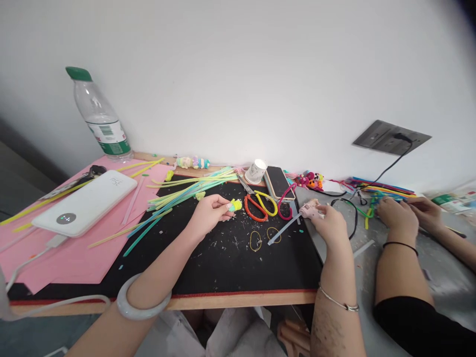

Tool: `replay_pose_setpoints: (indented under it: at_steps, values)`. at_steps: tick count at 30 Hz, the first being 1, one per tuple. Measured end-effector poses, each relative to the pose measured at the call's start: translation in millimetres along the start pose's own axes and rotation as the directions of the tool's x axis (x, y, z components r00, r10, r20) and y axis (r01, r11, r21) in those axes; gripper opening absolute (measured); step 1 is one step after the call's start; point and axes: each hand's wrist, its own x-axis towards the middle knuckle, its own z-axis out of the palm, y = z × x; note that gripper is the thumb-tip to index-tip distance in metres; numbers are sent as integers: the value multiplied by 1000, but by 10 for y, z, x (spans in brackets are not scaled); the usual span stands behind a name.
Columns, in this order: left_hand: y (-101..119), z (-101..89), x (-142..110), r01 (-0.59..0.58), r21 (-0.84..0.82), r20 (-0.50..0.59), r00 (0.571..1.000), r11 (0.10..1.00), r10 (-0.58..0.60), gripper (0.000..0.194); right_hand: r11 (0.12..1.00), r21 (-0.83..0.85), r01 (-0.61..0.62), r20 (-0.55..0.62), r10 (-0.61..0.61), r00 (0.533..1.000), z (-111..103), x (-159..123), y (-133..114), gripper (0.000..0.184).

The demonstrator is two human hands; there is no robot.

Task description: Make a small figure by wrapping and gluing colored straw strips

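Observation:
My left hand (211, 214) pinches a small yellow-green fuzzy piece (235, 205), which looks like twisted pipe cleaner, above the black mat (223, 258). Toward the mat's right edge, my right hand (330, 224) is closed around a pale pink glue gun (311, 208); my fingers hide part of it. A translucent glue stick (284, 229) juts from it to the lower left. Between my hands lie scissors (256, 206) with orange and yellow wrapped handles, a bent magenta pipe cleaner (282, 208) and two rubber bands (255, 241). Pastel pipe cleaners (174, 196) fan out left of my left hand.
A white power bank (85, 203) lies on pink sheets (92, 258), near a plastic bottle (102, 119). Behind stand a paper cup (256, 171) and a phone (278, 182). At right, another person's hands (398, 218) work by colourful pipe cleaners (383, 185) and a cable (390, 161).

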Motion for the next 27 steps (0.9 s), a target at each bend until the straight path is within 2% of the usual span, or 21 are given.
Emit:
replay_pose_setpoints:
  at_steps: [2,5,9,14,16,18,21,23,25,27]
  values:
    - [-9,-4,9,1,6,-1,1000,1000,-1,8,996,-58,-66,36,68,997,59,30,73,45]
    - [-11,-10,15,5,13,-4,1000,1000,-5,8,990,-50,-131,62,134,989,106,53,120,50]
    - [6,-6,5,12,11,-6,1000,1000,-12,9,989,-47,-143,1,143,990,124,64,164,55]
    - [26,9,-6,19,3,-18,1000,1000,-19,10,984,-25,-177,72,179,981,113,43,166,50]
    - [28,11,-7,17,-2,-22,1000,1000,-17,10,981,-5,-195,47,195,980,94,16,141,49]
    - [27,10,-7,14,-2,-26,1000,1000,-14,10,979,55,-195,-33,197,980,69,-24,100,51]
    - [17,9,-3,6,5,-22,1000,1000,-6,10,969,222,-105,-211,153,966,32,-98,-7,51]
    - [5,9,4,-8,13,-20,1000,1000,9,10,933,361,4,-268,100,958,14,-153,-112,47]
    - [-14,9,14,-23,24,-20,1000,999,23,10,864,494,101,-241,24,970,7,-215,-230,42]
    - [-39,7,27,-37,38,-24,999,999,38,9,801,582,141,-151,-64,987,11,-287,-347,39]
